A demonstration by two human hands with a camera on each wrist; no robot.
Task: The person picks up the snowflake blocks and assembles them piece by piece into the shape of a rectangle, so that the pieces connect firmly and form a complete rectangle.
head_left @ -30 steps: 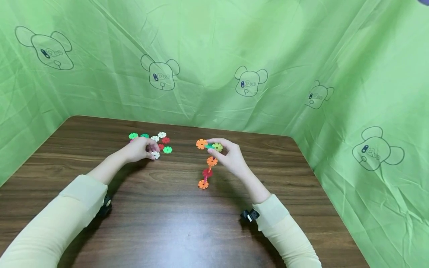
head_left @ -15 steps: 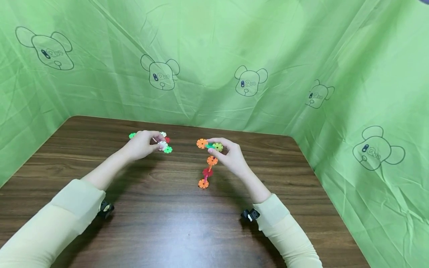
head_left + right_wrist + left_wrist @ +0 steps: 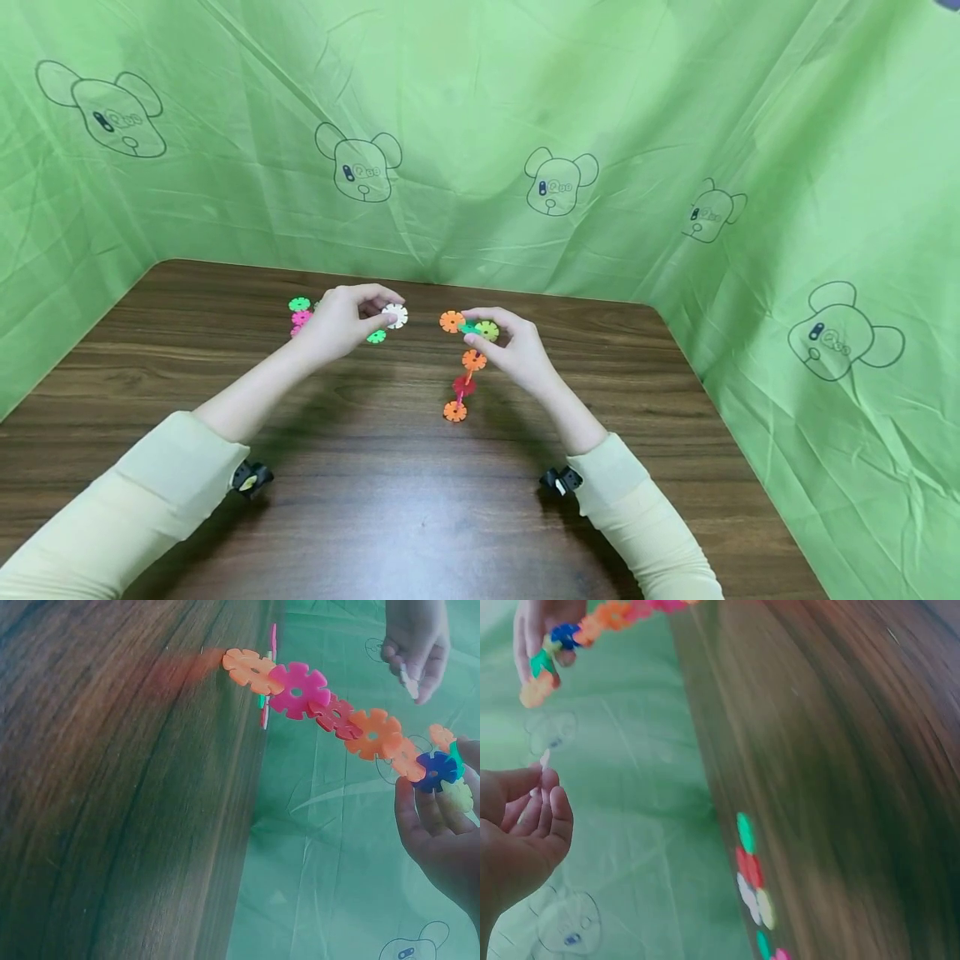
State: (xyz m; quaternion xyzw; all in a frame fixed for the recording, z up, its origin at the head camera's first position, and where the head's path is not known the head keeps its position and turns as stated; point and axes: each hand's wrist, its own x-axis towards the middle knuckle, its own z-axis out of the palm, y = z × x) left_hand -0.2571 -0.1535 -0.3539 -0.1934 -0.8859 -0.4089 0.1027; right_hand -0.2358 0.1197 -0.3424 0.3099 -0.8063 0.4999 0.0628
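My left hand (image 3: 341,329) pinches a white notched snowflake disc (image 3: 395,316) between thumb and fingers, above the table. Opposite it, my right hand (image 3: 517,352) holds the upper end of a chain of interlocked snowflake discs. At that end sit an orange disc (image 3: 452,322), a green one (image 3: 469,327) and a yellow-green one (image 3: 487,331). A blue disc (image 3: 433,774) shows by the right fingers in the right wrist view. From there the chain runs down through orange, red and pink discs (image 3: 298,690) to an orange end disc (image 3: 454,412). A gap separates the white disc from the chain.
Loose discs lie on the wooden table (image 3: 420,500) behind and beside the left hand, among them a green one (image 3: 299,304), a pink one (image 3: 301,319) and red ones (image 3: 748,866). Green cloth (image 3: 465,125) with bear outlines hangs behind and at the sides.
My left hand has lifted the white disc from near the loose discs and carried it right, toward the chain. The right hand and its chain have barely moved.
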